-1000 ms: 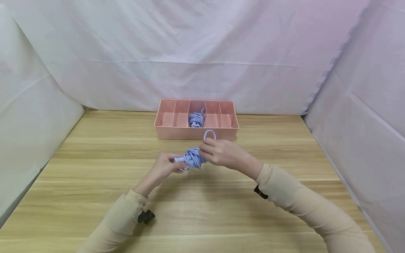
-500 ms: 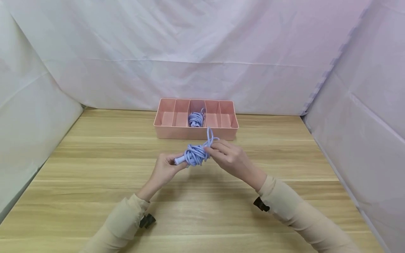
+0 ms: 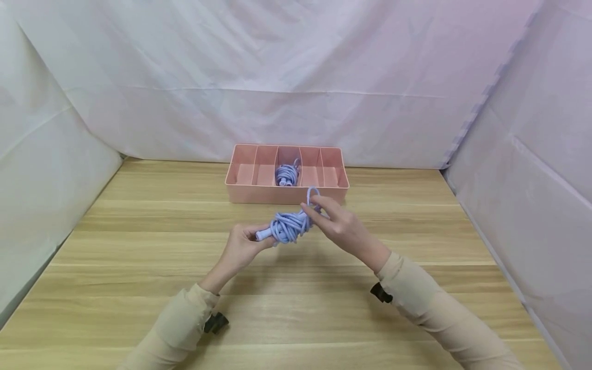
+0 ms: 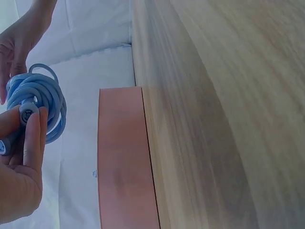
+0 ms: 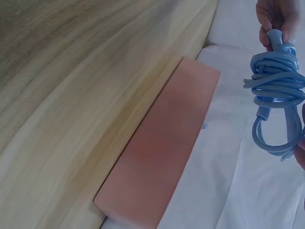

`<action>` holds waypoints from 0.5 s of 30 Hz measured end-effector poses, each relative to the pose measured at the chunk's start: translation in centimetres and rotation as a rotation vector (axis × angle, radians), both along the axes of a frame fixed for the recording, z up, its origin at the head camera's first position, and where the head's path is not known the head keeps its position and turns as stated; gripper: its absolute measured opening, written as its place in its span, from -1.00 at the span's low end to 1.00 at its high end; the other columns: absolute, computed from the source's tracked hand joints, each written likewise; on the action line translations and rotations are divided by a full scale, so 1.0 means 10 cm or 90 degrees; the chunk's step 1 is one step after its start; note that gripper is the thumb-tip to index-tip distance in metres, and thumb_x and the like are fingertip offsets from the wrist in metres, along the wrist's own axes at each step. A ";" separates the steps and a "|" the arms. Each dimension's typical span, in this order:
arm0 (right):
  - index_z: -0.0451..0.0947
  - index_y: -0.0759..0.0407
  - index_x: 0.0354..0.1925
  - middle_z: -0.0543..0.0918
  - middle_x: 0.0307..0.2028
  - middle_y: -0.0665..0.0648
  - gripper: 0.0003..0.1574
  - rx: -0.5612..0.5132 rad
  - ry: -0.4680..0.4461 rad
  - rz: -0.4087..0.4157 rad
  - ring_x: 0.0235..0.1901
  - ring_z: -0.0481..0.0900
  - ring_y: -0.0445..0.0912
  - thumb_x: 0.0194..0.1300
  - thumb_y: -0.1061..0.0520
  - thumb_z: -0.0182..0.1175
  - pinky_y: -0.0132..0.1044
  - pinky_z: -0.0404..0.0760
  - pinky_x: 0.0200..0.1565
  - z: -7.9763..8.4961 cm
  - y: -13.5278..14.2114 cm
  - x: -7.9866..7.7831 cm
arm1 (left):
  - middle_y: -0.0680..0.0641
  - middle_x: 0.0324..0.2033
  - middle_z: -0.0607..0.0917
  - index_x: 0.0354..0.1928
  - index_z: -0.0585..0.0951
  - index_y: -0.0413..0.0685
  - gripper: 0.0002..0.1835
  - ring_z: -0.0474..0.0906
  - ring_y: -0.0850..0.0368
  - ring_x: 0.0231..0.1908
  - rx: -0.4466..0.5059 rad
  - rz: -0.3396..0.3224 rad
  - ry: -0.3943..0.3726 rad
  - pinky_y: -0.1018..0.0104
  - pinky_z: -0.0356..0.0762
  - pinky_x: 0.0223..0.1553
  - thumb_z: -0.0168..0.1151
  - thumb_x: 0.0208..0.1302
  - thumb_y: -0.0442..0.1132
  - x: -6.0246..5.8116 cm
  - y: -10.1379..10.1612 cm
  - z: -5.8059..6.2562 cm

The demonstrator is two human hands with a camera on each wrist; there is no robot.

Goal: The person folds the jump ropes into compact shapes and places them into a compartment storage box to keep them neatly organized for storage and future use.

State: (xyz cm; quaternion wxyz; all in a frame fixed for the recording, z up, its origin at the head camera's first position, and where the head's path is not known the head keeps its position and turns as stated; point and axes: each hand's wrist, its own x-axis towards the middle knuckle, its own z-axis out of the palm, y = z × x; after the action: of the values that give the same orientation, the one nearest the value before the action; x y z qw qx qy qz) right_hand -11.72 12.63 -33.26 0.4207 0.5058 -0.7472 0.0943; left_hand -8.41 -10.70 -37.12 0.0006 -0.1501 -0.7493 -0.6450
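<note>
A light-blue jump rope (image 3: 288,227), its cord wound round its handles, is held up over the table in front of the pink box. My left hand (image 3: 241,245) grips the handle ends between thumb and fingers, as the left wrist view also shows. At the other end of the bundle, my right hand (image 3: 339,226) pinches the cord near a loop that sticks up past the fingers. In the right wrist view the wound jump rope (image 5: 276,78) shows its loop, with only fingertips (image 5: 300,151) of the right hand visible at the edge.
The pink box (image 3: 287,195) has several compartments and stands at the back of the wooden table (image 3: 296,318). Its middle compartment holds a second wound blue jump rope (image 3: 287,175). White cloth (image 3: 287,61) hangs behind and at both sides.
My right hand has shifted slightly right along the bundle and its fingers have moved on the loop. More of the wound cord now shows. The left hand keeps its grip.
</note>
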 end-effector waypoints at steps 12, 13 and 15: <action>0.58 0.45 -0.24 0.60 -0.27 0.29 -0.81 -0.141 0.024 0.117 -0.27 0.59 0.03 0.25 0.37 0.05 -0.27 0.63 -0.21 -0.03 -0.07 -0.04 | -0.37 -0.38 0.67 -0.26 0.63 -0.46 -0.77 0.54 0.41 -0.52 0.031 0.061 0.085 0.50 0.56 -0.52 0.26 -0.06 -0.58 0.09 0.08 0.00; 0.58 0.47 -0.26 0.61 -0.28 0.30 -0.81 -0.147 0.046 0.131 -0.28 0.60 0.04 0.25 0.38 0.05 -0.26 0.63 -0.23 -0.04 -0.06 -0.05 | -0.35 -0.38 0.67 -0.26 0.63 -0.44 -0.77 0.55 0.39 -0.51 0.022 0.070 0.107 0.50 0.56 -0.52 0.28 -0.06 -0.57 0.11 0.09 0.00; 0.58 0.48 -0.29 0.61 -0.30 0.32 -0.80 -0.147 0.080 0.155 -0.30 0.61 0.06 0.26 0.39 0.03 -0.24 0.64 -0.26 -0.07 -0.05 -0.08 | -0.29 -0.37 0.69 -0.25 0.65 -0.38 -0.76 0.59 0.31 -0.48 -0.004 0.087 0.160 0.49 0.58 -0.50 0.30 -0.07 -0.54 0.14 0.10 0.02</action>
State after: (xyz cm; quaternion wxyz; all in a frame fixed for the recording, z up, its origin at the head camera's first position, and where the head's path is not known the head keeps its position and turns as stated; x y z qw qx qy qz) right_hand -12.49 12.16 -33.92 0.5074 0.5460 -0.6366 0.1979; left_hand -7.02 -9.66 -36.94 0.1380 -0.1784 -0.7538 -0.6171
